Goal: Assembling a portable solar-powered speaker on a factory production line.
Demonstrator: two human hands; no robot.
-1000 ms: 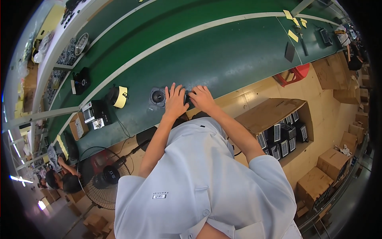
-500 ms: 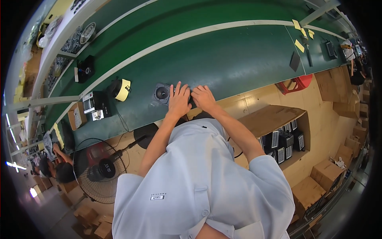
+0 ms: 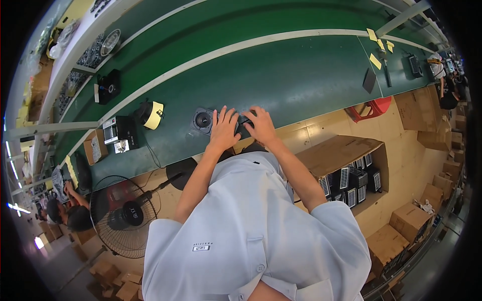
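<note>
Floor (image 3: 334, 123): box (image 3: 341, 146) of black units (image 3: 358, 178). Left hand (image 3: 224, 130), right hand (image 3: 261, 125) near speaker (image 3: 203, 119): grip unclear.

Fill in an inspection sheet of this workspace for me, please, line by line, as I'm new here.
Surface: green workbench, smooth, a pale strip running along it.
Job's things: dark square unit with a round, speaker-like face, face up; dark part between the hands, mostly hidden.
Clutter: silver-and-black device at left; yellow slips and dark flat panel at right.
Hands: left hand at the unit's right side, fingers spread; right hand at the dark part; grip unclear.
Cables: thin cable near the bench's front edge.
Surroundings: fan at left; red stool and cardboard box of black units at right.
</note>
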